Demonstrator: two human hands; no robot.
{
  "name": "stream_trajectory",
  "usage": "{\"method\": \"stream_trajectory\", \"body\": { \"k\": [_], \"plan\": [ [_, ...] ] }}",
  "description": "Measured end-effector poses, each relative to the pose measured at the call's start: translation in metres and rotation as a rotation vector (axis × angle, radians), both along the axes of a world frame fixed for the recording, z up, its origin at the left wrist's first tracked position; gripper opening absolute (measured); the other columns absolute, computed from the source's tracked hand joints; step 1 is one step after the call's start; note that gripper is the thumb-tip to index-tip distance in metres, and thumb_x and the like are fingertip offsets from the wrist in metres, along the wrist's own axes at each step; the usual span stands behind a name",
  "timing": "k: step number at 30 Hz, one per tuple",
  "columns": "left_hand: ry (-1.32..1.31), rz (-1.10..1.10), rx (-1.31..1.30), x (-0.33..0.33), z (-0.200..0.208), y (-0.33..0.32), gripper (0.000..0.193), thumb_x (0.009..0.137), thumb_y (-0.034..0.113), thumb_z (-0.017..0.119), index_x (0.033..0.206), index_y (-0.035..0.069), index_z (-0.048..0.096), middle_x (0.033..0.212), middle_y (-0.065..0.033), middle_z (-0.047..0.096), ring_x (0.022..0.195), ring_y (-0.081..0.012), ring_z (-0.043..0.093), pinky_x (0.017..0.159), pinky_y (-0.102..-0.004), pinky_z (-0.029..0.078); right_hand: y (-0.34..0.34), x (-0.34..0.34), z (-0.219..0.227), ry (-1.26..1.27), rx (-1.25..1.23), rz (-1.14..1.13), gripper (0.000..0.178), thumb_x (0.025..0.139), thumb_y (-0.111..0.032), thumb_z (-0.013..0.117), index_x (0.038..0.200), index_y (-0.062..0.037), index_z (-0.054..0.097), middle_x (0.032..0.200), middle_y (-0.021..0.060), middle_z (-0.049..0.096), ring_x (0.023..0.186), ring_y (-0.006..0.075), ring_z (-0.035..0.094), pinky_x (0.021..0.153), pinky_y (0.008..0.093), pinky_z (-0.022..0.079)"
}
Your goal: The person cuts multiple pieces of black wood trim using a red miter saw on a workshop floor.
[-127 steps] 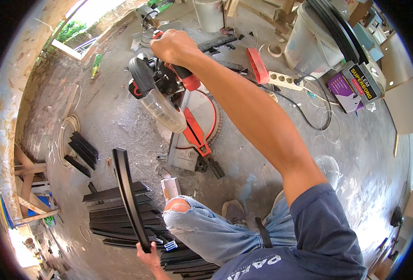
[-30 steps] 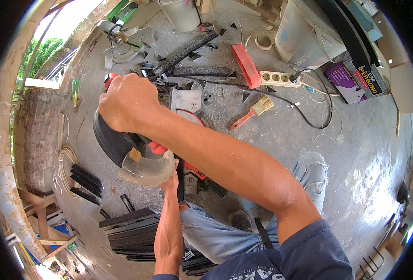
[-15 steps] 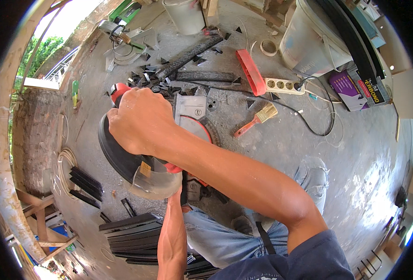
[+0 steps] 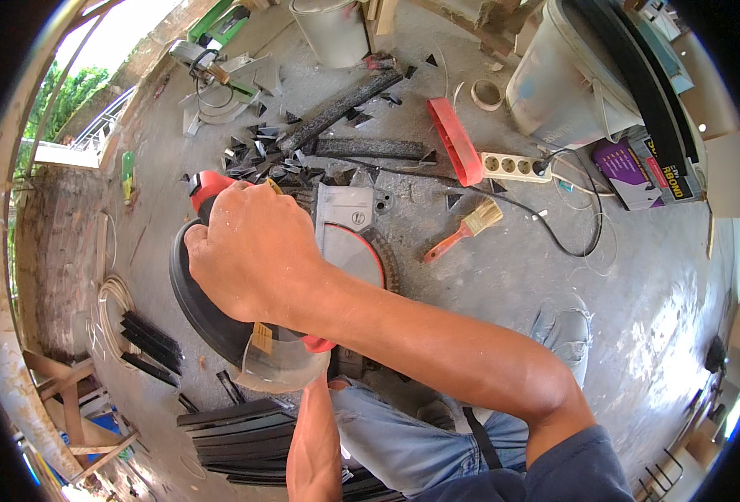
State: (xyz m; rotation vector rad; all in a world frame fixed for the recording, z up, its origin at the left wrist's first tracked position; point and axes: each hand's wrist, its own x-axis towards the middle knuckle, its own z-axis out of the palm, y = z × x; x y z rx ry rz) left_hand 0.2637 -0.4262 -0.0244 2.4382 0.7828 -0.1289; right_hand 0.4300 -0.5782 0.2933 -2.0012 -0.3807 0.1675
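My right hand [image 4: 257, 251] is closed around the red and black handle of a miter saw [image 4: 193, 276], its fingers mostly out of sight beneath. The saw's round black motor and blade cover lies left of the hand, with a clear curved guard [image 4: 278, 366] at its near side. From the lower edge my left forearm [image 4: 313, 439] reaches up to that guard; the left hand is hidden behind it, so its fingers and anything in them do not show. Part of the saw's grey base [image 4: 342, 213] and its red-edged round table show beyond my right forearm.
Black strips [image 4: 244, 439] are stacked near my jeans. Dark offcuts [image 4: 261, 155] and longer black pieces lie beyond the saw. To the right are a paintbrush [image 4: 466, 227], a red tool [image 4: 455, 142], a power strip [image 4: 514, 167] with a black cable, and a large bucket [image 4: 571, 84].
The saw head, with my right hand on its handle, has come down and nearer to me. My left wrist has shifted slightly toward me with the guard above it. The view has tilted a little.
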Motion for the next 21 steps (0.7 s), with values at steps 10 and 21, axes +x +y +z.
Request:
{"method": "stream_trajectory", "body": {
  "k": [10,21],
  "plan": [
    [0.014,-0.002,-0.014,-0.001,-0.004,-0.002,0.057,0.078,0.035,0.081,0.119,0.006,0.055,0.105,-0.023,0.064,0.102,-0.0416,0.062,0.086,-0.0511,0.053,0.001,0.003,0.003,0.075,0.008,-0.023,0.042,0.087,-0.023,0.053,0.077,0.0154,0.064,0.079,0.0342,0.066,0.08,0.0484,0.069,0.078,0.0505,0.055],
    [0.047,0.092,-0.082,-0.021,0.022,-0.002,0.058,0.075,0.039,0.081,0.113,0.004,0.055,0.094,-0.0259,0.068,0.094,-0.0463,0.066,0.083,-0.0528,0.054,-0.016,-0.047,-0.027,0.135,-0.057,-0.077,0.039,0.086,-0.027,0.059,0.105,0.0079,0.058,0.098,0.0288,0.065,0.092,0.0452,0.066,0.081,0.0497,0.054]
  ]
}}
